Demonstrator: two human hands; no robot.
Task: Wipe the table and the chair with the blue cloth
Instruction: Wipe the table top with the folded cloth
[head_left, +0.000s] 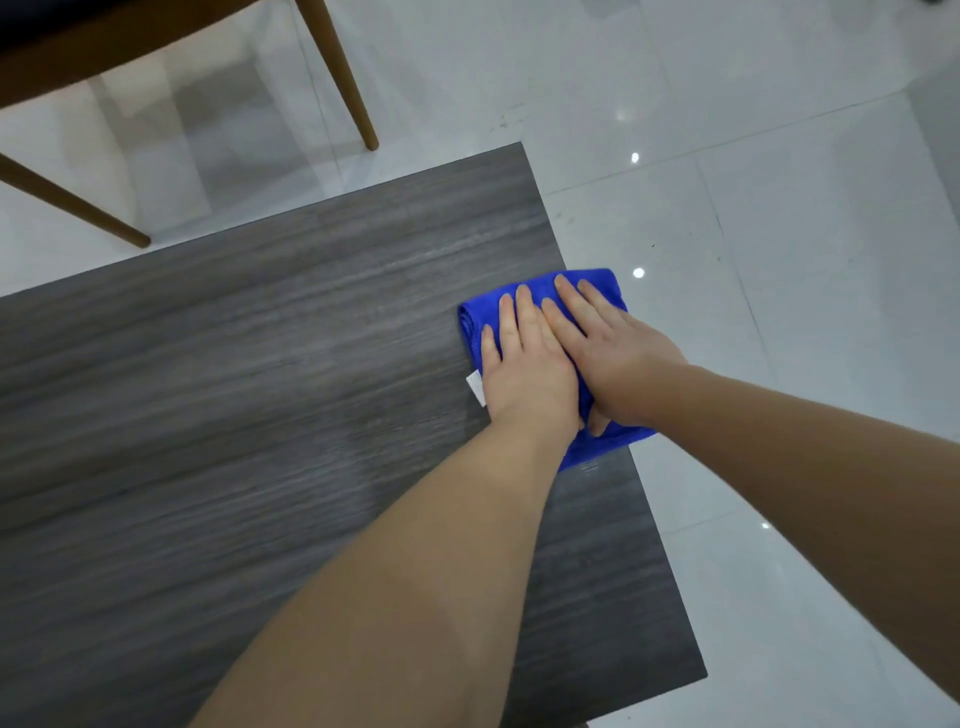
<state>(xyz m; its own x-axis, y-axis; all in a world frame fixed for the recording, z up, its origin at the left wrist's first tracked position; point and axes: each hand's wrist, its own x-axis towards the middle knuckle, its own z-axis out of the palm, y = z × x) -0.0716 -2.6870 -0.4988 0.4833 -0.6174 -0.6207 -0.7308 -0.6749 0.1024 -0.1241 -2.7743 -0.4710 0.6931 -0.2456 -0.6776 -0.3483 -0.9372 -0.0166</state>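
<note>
A folded blue cloth (597, 285) lies at the right edge of the dark grey wood-grain table (260, 389), partly overhanging it. My left hand (524, 364) presses flat on the cloth with straight fingers. My right hand (608, 348) lies flat beside it, overlapping the left hand's edge, fingers straight on the cloth. A small white tag (475, 387) sticks out at the cloth's left side. The chair (104, 62) with brown wooden legs stands at the far left, beyond the table.
Glossy white floor tiles (779, 208) surround the table on the right and far side. One chair leg (343, 78) stands close to the table's far corner, another (67, 208) near its far left edge.
</note>
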